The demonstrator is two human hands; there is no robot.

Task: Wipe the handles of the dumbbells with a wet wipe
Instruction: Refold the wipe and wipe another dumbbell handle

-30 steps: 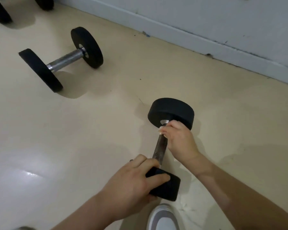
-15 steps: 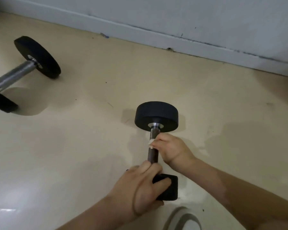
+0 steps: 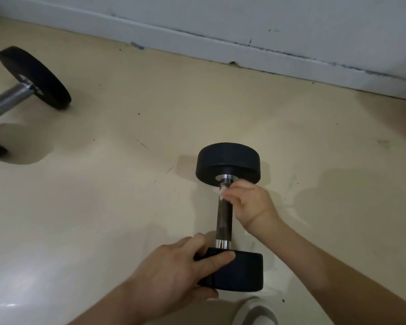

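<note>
A black dumbbell (image 3: 227, 164) lies on the beige floor, its dark knurled handle (image 3: 223, 219) pointing away from me. My left hand (image 3: 174, 275) grips the near weight head (image 3: 242, 272). My right hand (image 3: 247, 202) curls around the far end of the handle, just below the far head, with a bit of white wet wipe (image 3: 221, 192) showing under its fingertips. Most of the wipe is hidden by the fingers.
A second, larger dumbbell (image 3: 31, 76) with a silver handle lies at the far left, partly cut off. A grey wall and skirting board (image 3: 244, 50) run along the back. A grey-and-white shoe (image 3: 256, 311) shows at the bottom edge.
My right hand slid down the handle and is now back up at the far end. My left hand has stayed on the near head. The view shifted, so the second dumbbell sits further left.
</note>
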